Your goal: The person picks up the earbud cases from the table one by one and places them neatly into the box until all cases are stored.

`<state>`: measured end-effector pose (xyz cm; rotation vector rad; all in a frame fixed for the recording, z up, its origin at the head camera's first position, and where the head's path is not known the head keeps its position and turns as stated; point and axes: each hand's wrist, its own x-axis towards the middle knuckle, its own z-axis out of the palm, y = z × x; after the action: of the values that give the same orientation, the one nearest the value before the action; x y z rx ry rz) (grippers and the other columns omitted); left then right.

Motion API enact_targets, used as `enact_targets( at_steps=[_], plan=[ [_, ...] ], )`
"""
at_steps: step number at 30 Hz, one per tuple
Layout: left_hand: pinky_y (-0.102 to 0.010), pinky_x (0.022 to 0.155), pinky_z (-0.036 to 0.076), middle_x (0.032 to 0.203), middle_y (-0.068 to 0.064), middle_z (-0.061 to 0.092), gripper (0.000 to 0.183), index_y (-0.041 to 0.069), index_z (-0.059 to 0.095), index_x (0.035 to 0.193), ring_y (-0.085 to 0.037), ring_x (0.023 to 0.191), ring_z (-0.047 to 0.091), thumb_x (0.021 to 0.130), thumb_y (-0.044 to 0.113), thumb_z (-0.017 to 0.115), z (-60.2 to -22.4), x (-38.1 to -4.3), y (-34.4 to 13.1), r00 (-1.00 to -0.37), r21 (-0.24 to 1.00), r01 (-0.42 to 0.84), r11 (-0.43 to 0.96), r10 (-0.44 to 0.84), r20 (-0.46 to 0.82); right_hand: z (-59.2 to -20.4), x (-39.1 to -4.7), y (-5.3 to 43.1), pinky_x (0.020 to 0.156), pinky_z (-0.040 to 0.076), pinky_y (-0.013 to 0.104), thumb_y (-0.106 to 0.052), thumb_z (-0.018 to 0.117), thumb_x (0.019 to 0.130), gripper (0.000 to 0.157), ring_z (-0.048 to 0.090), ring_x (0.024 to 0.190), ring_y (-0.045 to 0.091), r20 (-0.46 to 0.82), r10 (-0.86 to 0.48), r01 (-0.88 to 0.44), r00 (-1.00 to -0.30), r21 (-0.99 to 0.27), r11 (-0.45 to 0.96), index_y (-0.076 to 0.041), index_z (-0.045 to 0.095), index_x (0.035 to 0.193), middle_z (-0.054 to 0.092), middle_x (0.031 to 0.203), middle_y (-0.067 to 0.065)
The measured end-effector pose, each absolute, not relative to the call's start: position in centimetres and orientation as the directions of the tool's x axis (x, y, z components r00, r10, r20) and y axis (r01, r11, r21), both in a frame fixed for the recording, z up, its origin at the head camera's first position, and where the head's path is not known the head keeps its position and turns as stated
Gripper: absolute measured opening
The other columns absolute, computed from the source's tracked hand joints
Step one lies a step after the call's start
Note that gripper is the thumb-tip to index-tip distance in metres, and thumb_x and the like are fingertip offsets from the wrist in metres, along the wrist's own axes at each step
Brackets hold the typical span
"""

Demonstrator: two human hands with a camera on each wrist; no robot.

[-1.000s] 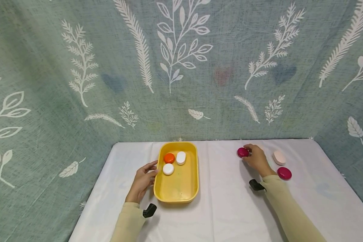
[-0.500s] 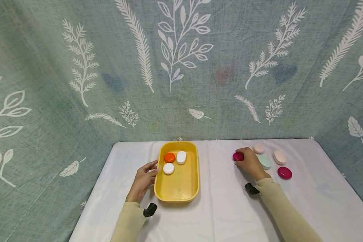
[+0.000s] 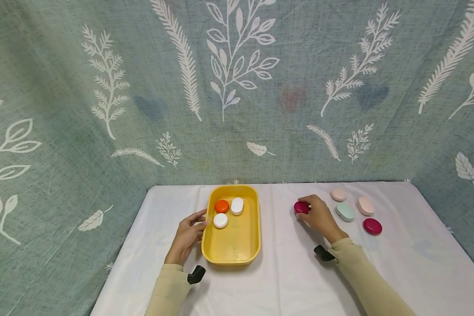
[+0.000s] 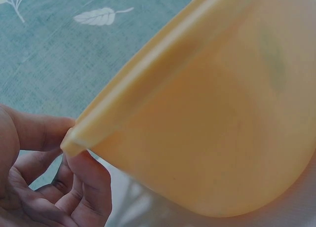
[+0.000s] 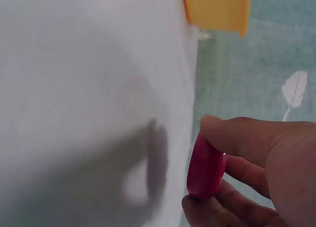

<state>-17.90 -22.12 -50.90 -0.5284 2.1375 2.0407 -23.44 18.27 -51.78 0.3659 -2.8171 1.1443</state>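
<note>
My right hand pinches a round magenta bar of soap between thumb and fingertips. In the right wrist view the magenta soap is lifted over the white cloth, its shadow beside it. At the left, my left hand holds the side rim of a yellow tray. The left wrist view has the thumb above and a finger below the tray's lip. Inside the tray, toward its far left, lie an orange soap, a round white soap and an oval white soap.
Right of my right hand, a round pale pink soap, a mint green soap, an oval pink soap and another magenta soap lie on the white tablecloth. A leaf-patterned green curtain stands behind the table.
My right hand has moved left with the magenta soap, toward the tray. The mint and round pink soaps have come into sight from behind it. The left hand and tray stay put.
</note>
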Motion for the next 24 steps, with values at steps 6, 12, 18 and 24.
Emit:
enact_targets(
  at_steps=[6,12,18,24],
  plan=[
    [-0.024,0.06,0.051,0.124,-0.013,0.056,0.047,0.008,0.061,0.149,-0.016,0.074,0.058,0.103,0.0,0.062,-50.9,-17.9,-22.1,-0.927,0.937,-0.348,0.02,-0.159,-0.34,-50.6,-22.8,16.7,0.09,0.06,0.051,0.004,0.086,0.084,0.044,0.068,0.103,0.039,0.216,-0.221,-0.309,-0.951,-0.689,0.655,0.011,0.069,0.124,0.065,0.119,0.027],
    [-0.024,0.06,0.051,0.125,-0.013,0.056,0.047,0.008,0.06,0.149,-0.015,0.073,0.057,0.103,0.0,0.062,-50.9,-17.9,-22.1,-0.926,0.937,-0.349,0.018,-0.161,-0.342,-49.2,-22.2,15.0,0.091,0.06,0.051,0.006,0.086,0.083,0.045,0.068,0.104,0.036,0.249,-0.253,-0.354,-0.935,-0.714,0.604,0.01,0.069,0.125,0.066,0.119,0.024],
    [-0.024,0.06,0.051,0.124,-0.013,0.056,0.047,0.008,0.061,0.149,-0.015,0.073,0.057,0.103,0.0,0.062,-50.9,-17.9,-22.1,-0.929,0.939,-0.342,0.017,-0.155,-0.336,-48.4,-21.6,13.4,0.091,0.061,0.046,0.005,0.087,0.083,0.045,0.067,0.102,0.032,0.263,-0.271,-0.375,-0.926,-0.726,0.576,0.008,0.07,0.124,0.066,0.117,0.02],
    [-0.024,0.06,0.051,0.124,-0.013,0.056,0.046,0.008,0.061,0.148,-0.015,0.073,0.057,0.103,0.0,0.062,-50.9,-17.9,-22.1,-0.927,0.938,-0.347,0.018,-0.158,-0.34,-47.6,-21.3,12.0,0.091,0.061,0.045,0.004,0.087,0.083,0.044,0.067,0.101,0.03,0.283,-0.299,-0.407,-0.911,-0.735,0.543,0.006,0.071,0.123,0.066,0.118,0.019]
  ],
)
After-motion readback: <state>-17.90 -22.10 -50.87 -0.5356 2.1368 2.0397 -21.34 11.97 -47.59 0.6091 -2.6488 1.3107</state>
